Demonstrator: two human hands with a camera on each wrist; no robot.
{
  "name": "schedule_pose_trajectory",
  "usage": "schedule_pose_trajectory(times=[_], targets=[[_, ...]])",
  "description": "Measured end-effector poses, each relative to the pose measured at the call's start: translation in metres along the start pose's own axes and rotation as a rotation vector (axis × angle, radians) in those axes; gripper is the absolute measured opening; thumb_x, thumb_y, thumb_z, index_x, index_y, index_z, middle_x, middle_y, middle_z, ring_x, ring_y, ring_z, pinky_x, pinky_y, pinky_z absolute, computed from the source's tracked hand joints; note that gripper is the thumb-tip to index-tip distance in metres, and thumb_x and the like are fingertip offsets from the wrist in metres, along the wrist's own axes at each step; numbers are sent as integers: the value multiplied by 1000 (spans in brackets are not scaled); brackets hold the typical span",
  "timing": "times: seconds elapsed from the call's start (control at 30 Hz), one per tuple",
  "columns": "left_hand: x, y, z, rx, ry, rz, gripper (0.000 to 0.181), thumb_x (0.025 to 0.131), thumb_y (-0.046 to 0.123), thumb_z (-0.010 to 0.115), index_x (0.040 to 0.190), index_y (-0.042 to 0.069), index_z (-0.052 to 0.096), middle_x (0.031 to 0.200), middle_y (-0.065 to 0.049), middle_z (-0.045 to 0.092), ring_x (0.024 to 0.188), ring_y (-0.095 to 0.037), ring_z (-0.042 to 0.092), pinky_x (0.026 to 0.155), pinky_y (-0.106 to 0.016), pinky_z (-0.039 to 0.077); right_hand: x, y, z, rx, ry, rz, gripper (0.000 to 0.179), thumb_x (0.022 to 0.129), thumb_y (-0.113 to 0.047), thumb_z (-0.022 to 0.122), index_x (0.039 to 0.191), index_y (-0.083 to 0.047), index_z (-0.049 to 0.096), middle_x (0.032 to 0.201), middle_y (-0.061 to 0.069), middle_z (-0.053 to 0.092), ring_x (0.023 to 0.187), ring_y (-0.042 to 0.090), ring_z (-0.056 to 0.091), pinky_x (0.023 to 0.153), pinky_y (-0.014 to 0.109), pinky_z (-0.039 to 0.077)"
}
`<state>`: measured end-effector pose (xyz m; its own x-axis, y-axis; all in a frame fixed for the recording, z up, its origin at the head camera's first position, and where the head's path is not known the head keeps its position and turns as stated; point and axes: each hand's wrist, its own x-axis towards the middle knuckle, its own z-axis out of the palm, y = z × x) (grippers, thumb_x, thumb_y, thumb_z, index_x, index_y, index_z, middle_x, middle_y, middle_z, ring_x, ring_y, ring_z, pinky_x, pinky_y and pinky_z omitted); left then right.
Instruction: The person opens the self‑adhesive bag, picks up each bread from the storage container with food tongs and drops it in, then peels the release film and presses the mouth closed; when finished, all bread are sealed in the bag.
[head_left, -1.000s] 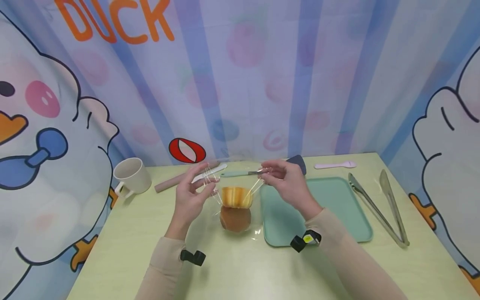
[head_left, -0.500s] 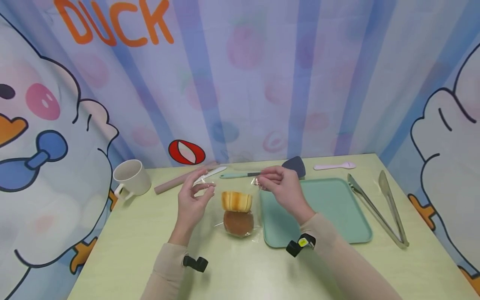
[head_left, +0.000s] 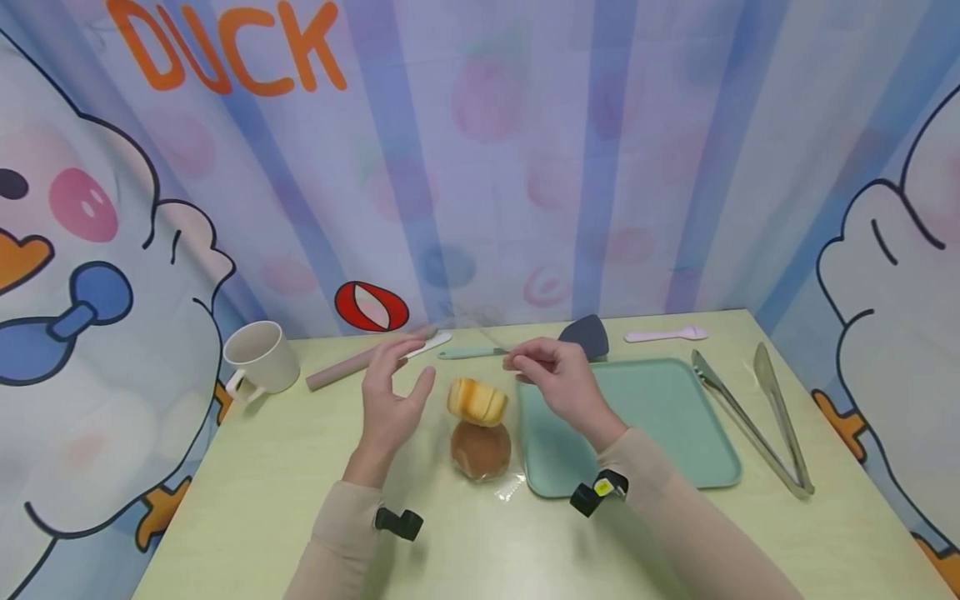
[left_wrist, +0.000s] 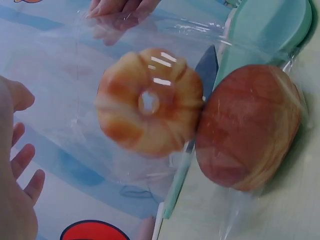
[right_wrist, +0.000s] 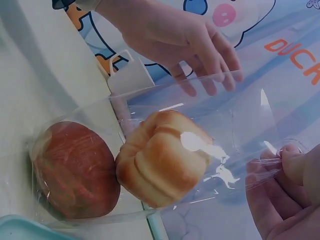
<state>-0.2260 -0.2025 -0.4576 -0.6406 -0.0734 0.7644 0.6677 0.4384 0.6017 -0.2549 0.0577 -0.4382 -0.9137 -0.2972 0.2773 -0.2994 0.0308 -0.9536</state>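
A clear plastic bag holds two breads. In the right wrist view, the ring-shaped golden bread lies against the round brown bun, which is at the bag's bottom. With thumb and fingers, my right hand pinches the bag's upper edge, and the bag hangs from there over the table. My left hand is on the bag's other side, fingers spread and thumb apart, gripping nothing. Its fingertips overlap the bag's edge in the right wrist view; whether they touch it I cannot tell.
A green tray lies at the right, with metal tongs beyond it. Along the back are a rolling pin, a white knife, a spatula and a pink spoon. A mug stands at the left.
Both hands held the bag's mouth stretched apart earlier; now the left hand has let go and opened. The right hand has shifted slightly left, and the bag with its breads has turned and sunk slightly.
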Motion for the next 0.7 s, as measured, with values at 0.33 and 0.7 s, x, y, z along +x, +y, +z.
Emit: schedule_pose_trajectory(times=[0.33, 0.7], targets=[[12, 10, 29, -2, -57, 273, 27, 86, 3, 77, 113, 1, 74, 110, -13, 73, 110, -33, 65, 105, -38, 49, 1, -5, 3, -4, -22, -39, 16, 104, -5, 64, 114, 3, 74, 110, 18, 77, 106, 28, 76, 89, 34, 62], [23, 28, 58, 172, -172, 445, 19, 86, 10, 85, 105, 9, 80, 100, -2, 77, 93, -22, 66, 78, -39, 51, 0, -5, 1, -87, -2, -128, 14, 101, -7, 69, 111, -2, 78, 101, 13, 78, 85, 17, 76, 80, 31, 63]])
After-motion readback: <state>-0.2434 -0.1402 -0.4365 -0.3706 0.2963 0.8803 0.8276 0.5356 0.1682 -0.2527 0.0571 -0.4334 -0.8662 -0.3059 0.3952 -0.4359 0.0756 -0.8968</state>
